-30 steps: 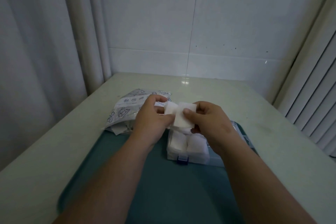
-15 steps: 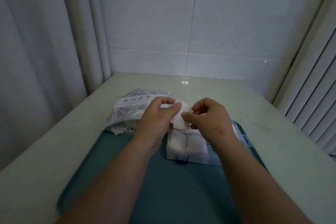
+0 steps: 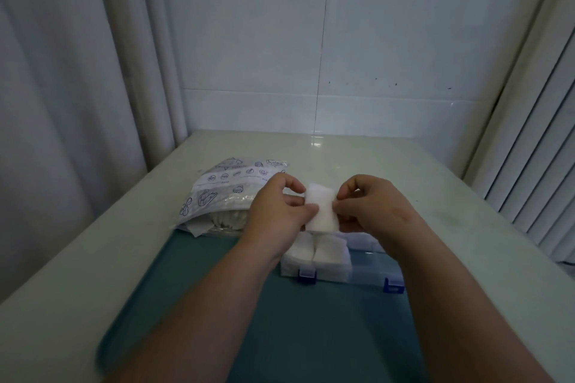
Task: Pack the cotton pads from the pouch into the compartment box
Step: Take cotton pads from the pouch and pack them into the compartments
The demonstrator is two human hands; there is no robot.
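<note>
Wrists hide the far cells of the clear plastic compartment box (image 3: 368,272). Above it, left hand (image 3: 273,214) and right hand (image 3: 378,211) each pinch the white square cotton pad (image 3: 322,211) in a narrow grip; the printed plastic pouch (image 3: 222,193) lies left.

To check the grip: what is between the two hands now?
A white cotton pad lies between them. The left hand and the right hand pinch its two sides, above the box. The head view shows this.

I log: pad (image 3: 322,211) fluffy matt cotton | pouch (image 3: 224,188) shiny crinkled plastic film | box (image 3: 367,275) clear smooth plastic | tabletop (image 3: 357,158) smooth, faint sheen | wall tiles (image 3: 404,40) glossy
</note>
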